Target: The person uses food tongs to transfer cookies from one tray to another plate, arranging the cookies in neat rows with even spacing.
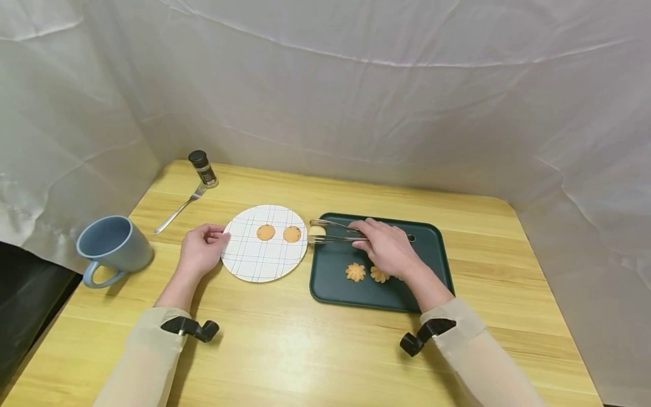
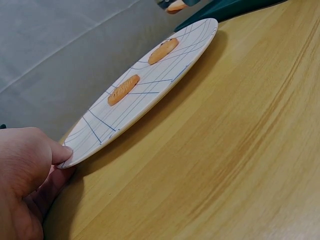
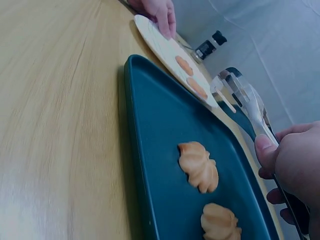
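Observation:
My left hand (image 1: 200, 251) pinches the left rim of a round white plate (image 1: 259, 263) with blue crossing lines, thumb on top and fingers beneath in the left wrist view. Two flat round cookies (image 1: 265, 232) lie on the plate. Over the dark green tray (image 1: 330, 285), my right hand (image 1: 389, 246) grips metal tongs (image 3: 256, 110) that point left. A pale cookie (image 1: 317, 233) sits between the tong tips, in the narrow space where plate and tray edges come close. Flower-shaped cookies (image 1: 355, 272) lie on the tray, one partly hidden behind my right wrist.
A blue-grey mug (image 1: 119, 249) stands at the left table edge. Behind it lie a fork (image 1: 180, 213) and an upright black-capped spice jar (image 1: 203, 168). White cloth (image 1: 325, 113) hangs along the back and sides of the wooden table (image 1: 285, 350).

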`<state>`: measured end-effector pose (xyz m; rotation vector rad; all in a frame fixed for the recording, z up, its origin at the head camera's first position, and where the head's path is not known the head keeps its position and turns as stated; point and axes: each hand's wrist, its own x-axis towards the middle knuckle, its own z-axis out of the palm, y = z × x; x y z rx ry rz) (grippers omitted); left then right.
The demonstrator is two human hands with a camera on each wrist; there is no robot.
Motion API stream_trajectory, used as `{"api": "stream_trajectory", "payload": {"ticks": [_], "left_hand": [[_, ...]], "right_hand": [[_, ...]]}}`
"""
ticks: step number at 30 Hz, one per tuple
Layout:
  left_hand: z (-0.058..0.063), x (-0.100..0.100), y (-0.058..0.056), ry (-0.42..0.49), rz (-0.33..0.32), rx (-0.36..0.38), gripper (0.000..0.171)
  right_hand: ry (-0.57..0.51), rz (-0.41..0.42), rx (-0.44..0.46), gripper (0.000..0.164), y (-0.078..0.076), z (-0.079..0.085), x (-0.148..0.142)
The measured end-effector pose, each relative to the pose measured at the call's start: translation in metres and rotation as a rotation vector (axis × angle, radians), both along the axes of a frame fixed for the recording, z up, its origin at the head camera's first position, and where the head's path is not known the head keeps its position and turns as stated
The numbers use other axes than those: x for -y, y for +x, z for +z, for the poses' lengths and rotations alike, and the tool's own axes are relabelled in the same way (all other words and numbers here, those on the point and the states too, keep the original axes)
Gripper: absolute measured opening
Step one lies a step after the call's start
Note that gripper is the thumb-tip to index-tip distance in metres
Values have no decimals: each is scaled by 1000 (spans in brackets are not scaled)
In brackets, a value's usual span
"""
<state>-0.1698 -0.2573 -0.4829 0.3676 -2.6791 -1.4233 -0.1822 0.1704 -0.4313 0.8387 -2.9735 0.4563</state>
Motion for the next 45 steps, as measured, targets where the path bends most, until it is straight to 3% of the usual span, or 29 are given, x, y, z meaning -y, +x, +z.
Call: {"api": "stream_trajectory", "payload": {"ticks": [45], "left_hand": [[0, 2, 0, -18, -5, 12, 32]], "right_hand": [[-10, 103, -26, 42, -18, 4, 82]]}}
